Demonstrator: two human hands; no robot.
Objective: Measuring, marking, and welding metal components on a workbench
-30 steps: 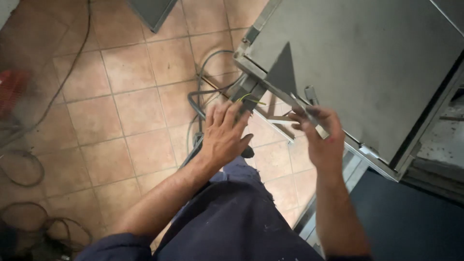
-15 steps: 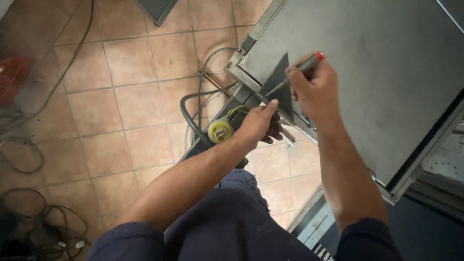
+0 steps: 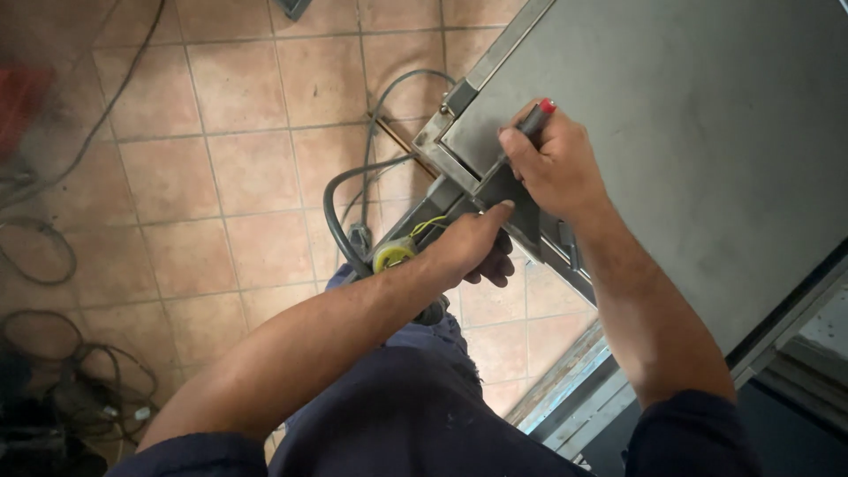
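Observation:
A large grey metal cabinet [image 3: 707, 132] fills the upper right, seen from above. My right hand [image 3: 552, 163] is closed around a thin tool with a red end [image 3: 541, 111], its tip at the cabinet's front left edge. My left hand [image 3: 473, 243] reaches under that edge, fingers curled against the metal frame, thumb tip touching the rim. What the left fingers grip is hidden. A small yellow round part [image 3: 394, 253] sits just left of my left wrist, with a yellow wire by it.
Grey cables [image 3: 340, 212] loop down from the cabinet's corner onto the tan tiled floor [image 3: 221, 132]. More cables [image 3: 53, 353] lie at the lower left. A red blurred object [image 3: 22, 97] is at the left edge. Metal rails [image 3: 574, 397] run below the cabinet.
My right hand has moved from the cabinet's lower edge up onto its corner, holding the red-ended tool. My left hand shifted from flat on the frame to gripping under it.

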